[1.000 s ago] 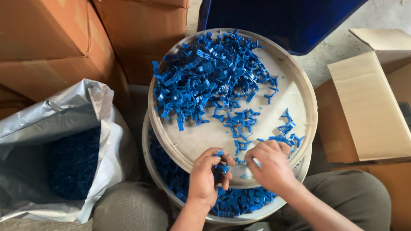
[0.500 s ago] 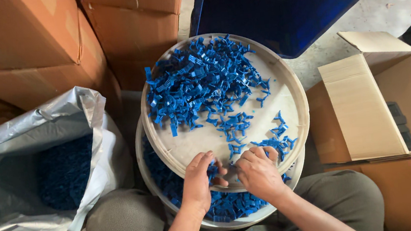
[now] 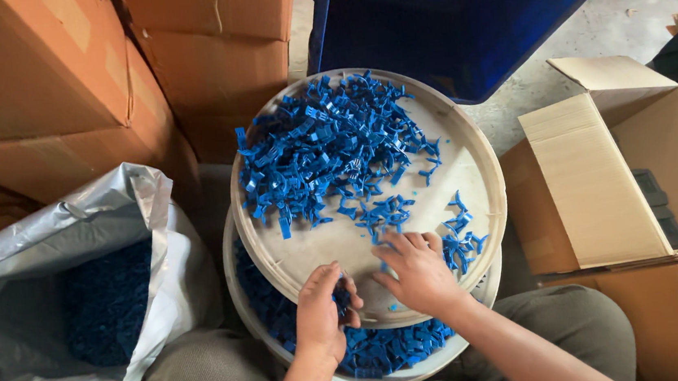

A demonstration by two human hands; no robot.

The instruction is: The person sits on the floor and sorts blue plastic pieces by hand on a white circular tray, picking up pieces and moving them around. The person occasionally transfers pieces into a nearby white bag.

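While my left hand pinches blue clips, right hand spread flat on one round tray, heaped clips at eleven o'clock, one silver bag of more at nine, one open box at three

Two bare forearms, no sleeves in view, no watch, bands or rings seen. Left hand and right hand ungloved, nails short and plain. Trousers grey-olive, plain woven cloth, smooth over both knees at the near edge of the frame; faint creases on the right thigh. No markings, seams or pockets clear enough to tell.
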